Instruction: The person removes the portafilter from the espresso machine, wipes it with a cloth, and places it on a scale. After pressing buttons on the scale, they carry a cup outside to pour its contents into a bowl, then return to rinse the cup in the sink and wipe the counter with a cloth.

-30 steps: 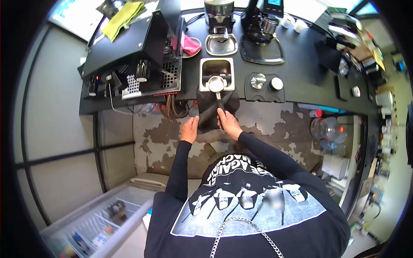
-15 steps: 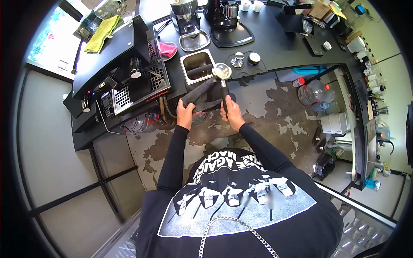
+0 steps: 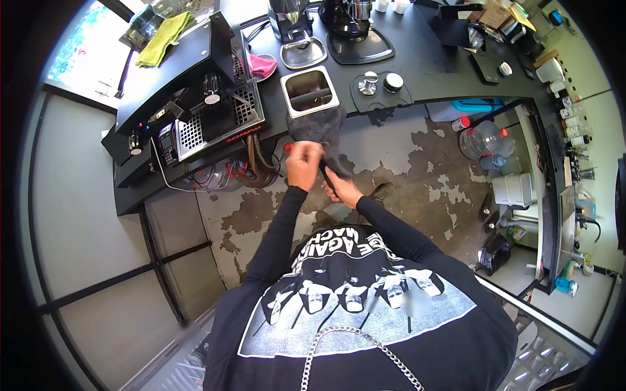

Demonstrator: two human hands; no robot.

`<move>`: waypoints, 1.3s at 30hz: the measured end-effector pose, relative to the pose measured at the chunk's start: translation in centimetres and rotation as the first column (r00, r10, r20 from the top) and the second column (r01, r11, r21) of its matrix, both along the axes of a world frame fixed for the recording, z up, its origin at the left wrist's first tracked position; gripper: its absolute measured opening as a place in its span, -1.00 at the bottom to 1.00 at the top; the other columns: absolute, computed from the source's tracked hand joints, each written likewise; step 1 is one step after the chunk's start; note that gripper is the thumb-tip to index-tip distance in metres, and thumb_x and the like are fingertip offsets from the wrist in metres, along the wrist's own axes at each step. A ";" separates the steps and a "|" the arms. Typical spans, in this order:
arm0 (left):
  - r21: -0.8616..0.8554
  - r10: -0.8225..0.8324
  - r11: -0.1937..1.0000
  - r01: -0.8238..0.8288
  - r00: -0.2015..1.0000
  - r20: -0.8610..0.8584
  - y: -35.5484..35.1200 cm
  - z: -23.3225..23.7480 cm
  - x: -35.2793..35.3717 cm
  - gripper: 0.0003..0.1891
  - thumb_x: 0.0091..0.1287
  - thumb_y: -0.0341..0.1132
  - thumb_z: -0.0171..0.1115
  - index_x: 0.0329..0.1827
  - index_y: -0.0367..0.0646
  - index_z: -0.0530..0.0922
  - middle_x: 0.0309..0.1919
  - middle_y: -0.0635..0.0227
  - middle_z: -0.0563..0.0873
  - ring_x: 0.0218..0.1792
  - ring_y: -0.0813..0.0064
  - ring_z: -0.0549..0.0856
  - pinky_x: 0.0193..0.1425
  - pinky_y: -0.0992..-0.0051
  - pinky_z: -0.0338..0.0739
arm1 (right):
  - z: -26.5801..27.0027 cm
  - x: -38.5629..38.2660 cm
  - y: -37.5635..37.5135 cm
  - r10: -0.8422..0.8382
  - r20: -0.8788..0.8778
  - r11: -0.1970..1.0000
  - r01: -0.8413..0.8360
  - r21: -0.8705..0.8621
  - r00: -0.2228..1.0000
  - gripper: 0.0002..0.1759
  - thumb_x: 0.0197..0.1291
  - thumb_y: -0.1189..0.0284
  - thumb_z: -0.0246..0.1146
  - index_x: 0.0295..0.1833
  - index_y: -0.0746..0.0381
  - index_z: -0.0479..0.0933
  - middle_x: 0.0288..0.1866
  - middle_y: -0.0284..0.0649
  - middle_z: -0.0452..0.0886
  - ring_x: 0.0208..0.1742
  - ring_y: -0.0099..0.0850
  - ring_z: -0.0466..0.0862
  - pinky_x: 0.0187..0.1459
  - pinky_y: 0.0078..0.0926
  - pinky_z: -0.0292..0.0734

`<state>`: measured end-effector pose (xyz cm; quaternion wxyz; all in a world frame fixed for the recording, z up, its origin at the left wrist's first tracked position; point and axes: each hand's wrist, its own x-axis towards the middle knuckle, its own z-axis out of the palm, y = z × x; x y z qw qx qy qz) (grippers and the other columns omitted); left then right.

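A dark grey cloth [image 3: 318, 122] hangs below the front of the steel knock box [image 3: 334, 101], which has a dark bar across it. My left hand [image 3: 303, 168], slightly smeared by motion, is closed on the lower part of the cloth. Close beside it, my right hand [image 3: 343, 189] grips the black handle of a portafilter [image 3: 325, 174]. The portafilter's metal head is hidden by the cloth and my left hand.
The espresso machine [image 3: 228, 137] stands at the left, with a pink cloth [image 3: 263, 66] on a saucer behind the knock box. Two grinders stand farther back. A tamper [image 3: 368, 83] rests on a mat to the right. Large bottles [image 3: 481, 140] sit under the counter.
My right hand has drawn the portafilter down from beside the knock box to the cloth. My left hand has moved right toward it, and the metal head has gone out of sight.
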<state>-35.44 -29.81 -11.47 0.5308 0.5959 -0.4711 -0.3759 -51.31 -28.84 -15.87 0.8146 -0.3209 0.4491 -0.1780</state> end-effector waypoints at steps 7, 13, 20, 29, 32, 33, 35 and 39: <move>0.212 0.267 0.963 -0.168 0.715 -0.646 -3.3 -2.7 -0.6 -0.53 0.30 -0.08 0.49 0.05 -0.23 0.53 -0.02 0.27 0.70 0.01 0.42 0.69 0.04 0.36 0.59 | 0.4 -2.8 -3.6 0.047 -0.440 0.585 -0.381 -0.716 0.897 -0.53 0.45 0.00 0.15 0.00 0.24 0.56 -0.44 -0.10 0.59 -0.40 -0.22 0.62 -0.31 -0.23 0.47; 0.325 0.313 0.944 -0.049 0.440 -0.842 -5.0 -7.0 -0.1 -0.88 0.37 -0.30 0.29 -0.13 -0.11 0.60 -0.25 0.37 0.73 -0.20 0.38 0.75 -0.07 0.28 0.70 | -3.4 -5.7 -5.9 -0.222 -0.621 -0.198 -0.658 -0.727 0.752 -0.50 0.30 0.48 0.14 0.37 0.05 0.48 -0.08 0.06 0.64 -0.18 0.03 0.68 -0.23 -0.04 0.59; 0.396 0.475 0.880 -0.262 0.458 -0.752 -6.1 -3.2 -1.8 -0.63 0.45 -0.21 0.31 0.25 -0.06 0.51 0.02 0.35 0.71 0.03 0.34 0.72 0.06 0.18 0.68 | -1.1 -7.1 -10.6 0.004 -0.640 -0.227 -0.623 -0.749 0.768 -0.66 0.43 0.36 0.10 0.27 -0.06 0.52 -0.17 0.07 0.60 -0.27 0.13 0.64 -0.28 0.08 0.54; 0.285 0.284 0.942 -0.178 0.875 -0.392 -5.9 -8.6 0.2 -0.66 0.46 -0.27 0.28 0.22 -0.18 0.53 0.06 0.31 0.71 0.08 0.36 0.70 0.20 0.37 0.54 | 1.6 -8.5 -13.5 0.182 -0.764 -0.325 -0.695 -0.641 0.619 -0.79 0.34 0.36 0.14 0.04 0.09 0.55 -0.26 0.01 0.56 -0.33 0.10 0.66 -0.33 0.01 0.57; 0.187 0.379 0.873 -0.450 0.868 0.322 -7.3 -13.3 1.6 -0.60 0.46 -0.26 0.24 0.27 -0.25 0.46 0.11 0.25 0.69 0.11 0.29 0.70 0.20 0.40 0.55 | 1.3 -7.6 -13.1 0.076 -0.776 -0.244 -0.743 -0.624 0.626 -0.73 0.44 0.23 0.13 0.04 0.16 0.56 -0.26 0.03 0.60 -0.33 0.11 0.67 -0.31 -0.02 0.59; 0.189 0.363 0.881 -0.434 0.876 0.318 -7.3 -12.4 1.7 -0.60 0.46 -0.26 0.24 0.27 -0.25 0.46 0.11 0.25 0.69 0.11 0.29 0.70 0.20 0.40 0.55 | 3.1 -6.6 -13.0 0.048 -0.785 -0.135 -0.775 -0.618 0.618 -0.66 0.46 0.15 0.14 0.01 0.21 0.57 -0.27 0.05 0.63 -0.31 0.14 0.67 -0.28 0.01 0.59; 0.106 0.202 0.979 -0.172 0.808 -0.554 -6.5 -11.4 1.8 -0.50 0.43 -0.18 0.29 0.31 -0.32 0.46 0.16 0.08 0.67 0.23 0.09 0.65 0.26 0.30 0.52 | 5.7 -6.1 -11.7 0.071 -0.734 0.109 -0.736 -0.668 0.676 -0.52 0.41 0.03 0.20 -0.08 0.30 0.60 -0.30 0.12 0.66 -0.24 0.21 0.66 -0.22 0.07 0.57; 0.171 0.186 0.982 -0.081 0.559 -0.808 -7.1 -11.2 0.6 -0.53 0.47 -0.18 0.23 0.31 -0.32 0.45 0.15 0.10 0.68 0.19 0.08 0.67 0.23 0.25 0.56 | 4.5 -5.1 -9.8 0.015 -0.638 0.341 -0.604 -0.720 0.770 -0.46 0.36 -0.03 0.24 -0.12 0.33 0.63 -0.31 0.15 0.66 -0.16 0.22 0.66 -0.15 0.07 0.56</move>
